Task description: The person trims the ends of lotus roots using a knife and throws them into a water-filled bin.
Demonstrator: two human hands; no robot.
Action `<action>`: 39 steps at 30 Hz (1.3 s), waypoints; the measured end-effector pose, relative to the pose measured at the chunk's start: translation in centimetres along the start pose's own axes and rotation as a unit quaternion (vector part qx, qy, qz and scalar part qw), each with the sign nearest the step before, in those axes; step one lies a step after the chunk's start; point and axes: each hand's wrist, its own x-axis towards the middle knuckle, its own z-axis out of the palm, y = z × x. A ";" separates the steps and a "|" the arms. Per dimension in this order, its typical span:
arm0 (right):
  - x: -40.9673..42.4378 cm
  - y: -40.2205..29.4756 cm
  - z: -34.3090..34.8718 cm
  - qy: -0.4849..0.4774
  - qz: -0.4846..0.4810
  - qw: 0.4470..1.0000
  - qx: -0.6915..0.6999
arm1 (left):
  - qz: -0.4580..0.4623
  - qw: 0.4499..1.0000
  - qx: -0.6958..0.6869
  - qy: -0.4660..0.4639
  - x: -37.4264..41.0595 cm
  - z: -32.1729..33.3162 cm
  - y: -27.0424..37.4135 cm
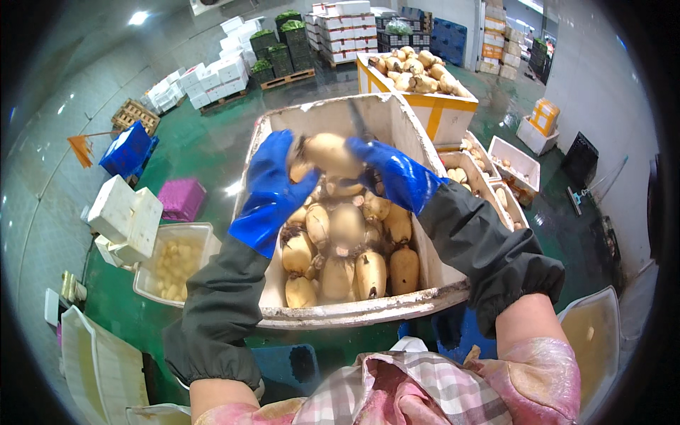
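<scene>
A lotus root segment (328, 153), motion-blurred, spans the gap between my gloved hands above a large white foam box (366, 313). My left hand (276, 180), in a blue rubber glove, grips its dark-jointed left end. At the other end is my right hand (390, 167), also blue-gloved, with a knife (357, 119) whose blurred dark blade points away from me. Its handle is hidden in the glove. Several lotus roots (371, 273) with dark joints fill the box below. One rounded piece (346, 226) in the middle is strongly blurred.
Beyond the box stands a foam box (451, 114) heaped with lotus roots. Smaller foam boxes (473, 172) of pieces are at the right. A tub (210, 234) at left holds pale pieces in liquid, near a purple crate (181, 198). The green floor (223, 146) looks wet.
</scene>
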 end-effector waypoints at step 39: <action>2.4 6.1 -4.0 0.039 -0.301 0.716 -0.628 | -0.353 0.871 -0.220 -0.260 -0.6 -0.7 2.3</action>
